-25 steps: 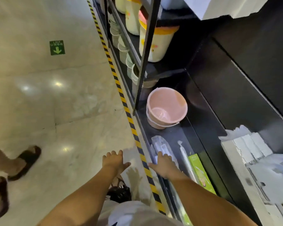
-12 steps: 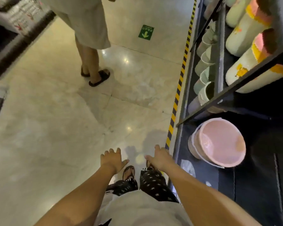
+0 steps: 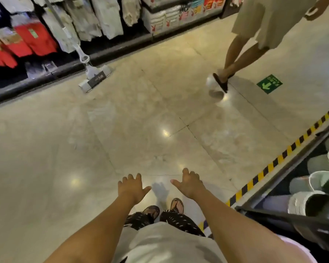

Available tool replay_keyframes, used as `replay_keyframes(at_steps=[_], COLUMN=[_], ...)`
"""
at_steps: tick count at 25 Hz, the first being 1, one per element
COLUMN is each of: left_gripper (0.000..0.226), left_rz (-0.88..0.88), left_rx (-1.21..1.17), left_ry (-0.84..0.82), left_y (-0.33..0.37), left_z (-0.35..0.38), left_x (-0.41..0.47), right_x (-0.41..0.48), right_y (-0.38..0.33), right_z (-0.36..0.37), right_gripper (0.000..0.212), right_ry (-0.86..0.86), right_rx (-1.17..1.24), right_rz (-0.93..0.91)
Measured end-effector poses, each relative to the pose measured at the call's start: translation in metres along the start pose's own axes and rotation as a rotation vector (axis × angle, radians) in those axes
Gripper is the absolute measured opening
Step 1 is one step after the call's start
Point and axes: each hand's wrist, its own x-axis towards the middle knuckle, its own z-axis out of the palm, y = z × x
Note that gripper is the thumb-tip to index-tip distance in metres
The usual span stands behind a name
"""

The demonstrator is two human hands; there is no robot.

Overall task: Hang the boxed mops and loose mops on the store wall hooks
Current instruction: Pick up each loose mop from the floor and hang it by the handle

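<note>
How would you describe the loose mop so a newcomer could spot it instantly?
Look at the clothing display across the aisle, far left. The mop leans against it, flat head on the floor. It's the only long-handled item there, white with a dark label band.

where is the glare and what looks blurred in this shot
Head view: ceiling lights glint as small bright spots on the glossy floor; head view: the passer-by's foot is smeared by motion; head view: a soft hand-shaped shadow falls on the floor between the left hand and right hand.
</note>
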Motion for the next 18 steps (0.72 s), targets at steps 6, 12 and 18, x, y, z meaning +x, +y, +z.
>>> replay_keyframes(at_steps=[6,12,18], left_gripper=[0.076,0.078,0.079], left_rz=[-0.215,-0.412,-0.497], left_rx=[-0.299,-0.463,-0.529], left_ry=[0.024,0.045,0.055], left_y=[0.018,-0.003,-0.052], left_z=[0.019,0.043,0.025], left_x=[-0.019,-0.037,-0.008], right_x=[0.027,0.038,0.068], right_y=[-0.015,-0.045,-0.109], right_z=[-0.018,-0.010,-0.023], right_gripper=[0.075,0.078,0.072], right_ry=[-0.059,-0.118,-0.085], right_rx=[-0.215,-0.355,-0.449], right_rz=[-0.164,-0.310,-0.397])
